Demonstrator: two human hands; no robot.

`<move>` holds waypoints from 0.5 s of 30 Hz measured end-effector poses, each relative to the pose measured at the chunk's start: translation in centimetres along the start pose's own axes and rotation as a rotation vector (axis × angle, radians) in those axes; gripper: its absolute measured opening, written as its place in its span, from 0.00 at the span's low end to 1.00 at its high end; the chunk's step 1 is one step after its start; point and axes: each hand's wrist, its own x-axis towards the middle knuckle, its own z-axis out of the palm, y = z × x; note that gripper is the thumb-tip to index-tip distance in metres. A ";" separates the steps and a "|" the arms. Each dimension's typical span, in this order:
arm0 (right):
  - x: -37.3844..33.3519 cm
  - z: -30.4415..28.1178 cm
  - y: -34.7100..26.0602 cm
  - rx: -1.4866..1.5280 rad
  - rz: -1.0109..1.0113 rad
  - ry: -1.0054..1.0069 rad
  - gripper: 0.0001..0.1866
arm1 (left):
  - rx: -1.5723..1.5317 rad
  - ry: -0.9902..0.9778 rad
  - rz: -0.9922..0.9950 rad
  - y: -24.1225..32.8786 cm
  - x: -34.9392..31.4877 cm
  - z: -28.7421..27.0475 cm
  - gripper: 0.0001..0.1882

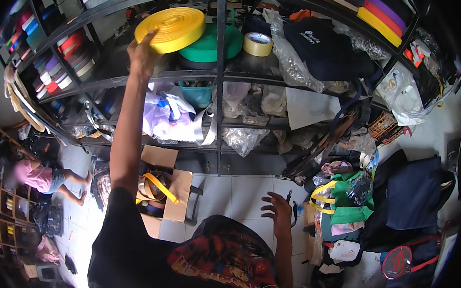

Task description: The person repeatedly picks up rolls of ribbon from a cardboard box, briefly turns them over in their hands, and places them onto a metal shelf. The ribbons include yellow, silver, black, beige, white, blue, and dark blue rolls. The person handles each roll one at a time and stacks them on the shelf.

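Note:
My left arm reaches up to the shelf, where my left hand point(142, 56) grips the near-left edge of a large yellow roll of webbing point(175, 29). The thumb lies over its upper face, and the fingers underneath are mostly hidden. Partly behind the yellow roll sits a green roll of webbing point(216, 44), on top of a dark one. Right of a black post is a roll of clear tape point(258, 44). Down by my side, my right hand point(278, 209) hangs over the tiled floor with its fingers apart, holding nothing.
A black metal rack point(219, 95) spans the front, loaded with webbing rolls, plastic bags and a dark blue bag point(325, 49). Below it stands an open cardboard box point(179, 191) of straps. Bags, including a green one point(352, 198), crowd the right; another person point(41, 178) is far left.

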 end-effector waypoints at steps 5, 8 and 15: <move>-0.7 -1.1 -0.1 -0.015 0.036 0.144 0.21 | 0.022 -0.136 -0.088 -3.6 4.1 4.2 0.26; -1.0 -2.0 0.6 0.015 0.020 0.223 0.18 | 0.053 -0.171 -0.147 -5.5 4.7 5.7 0.30; -2.1 -1.6 2.5 0.083 0.031 0.343 0.19 | 0.356 -0.279 -0.166 -3.7 4.3 6.2 0.26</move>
